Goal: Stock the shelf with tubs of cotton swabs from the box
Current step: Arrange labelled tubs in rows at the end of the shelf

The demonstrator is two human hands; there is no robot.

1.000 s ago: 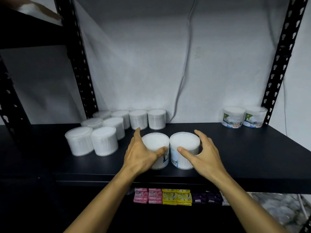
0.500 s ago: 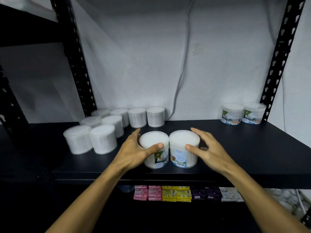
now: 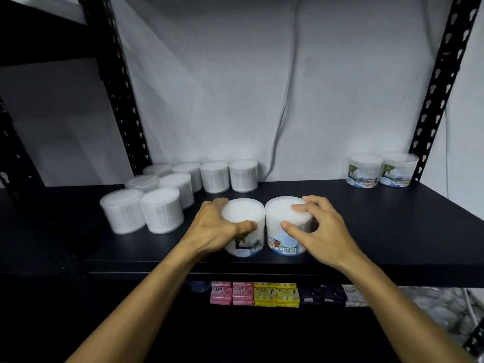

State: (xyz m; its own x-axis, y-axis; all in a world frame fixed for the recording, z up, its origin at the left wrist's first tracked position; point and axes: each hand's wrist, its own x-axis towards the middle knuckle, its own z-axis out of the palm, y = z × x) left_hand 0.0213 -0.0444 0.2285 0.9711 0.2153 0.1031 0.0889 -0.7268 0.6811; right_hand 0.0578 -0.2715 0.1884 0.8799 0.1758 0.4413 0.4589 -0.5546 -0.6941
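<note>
Head view: left hand and right hand fingers clamp two touching tubs near the shelf front edge

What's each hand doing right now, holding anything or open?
Left hand: curled round the left tub, holding it.
Right hand: fingers curled over the right tub, holding it.
</note>
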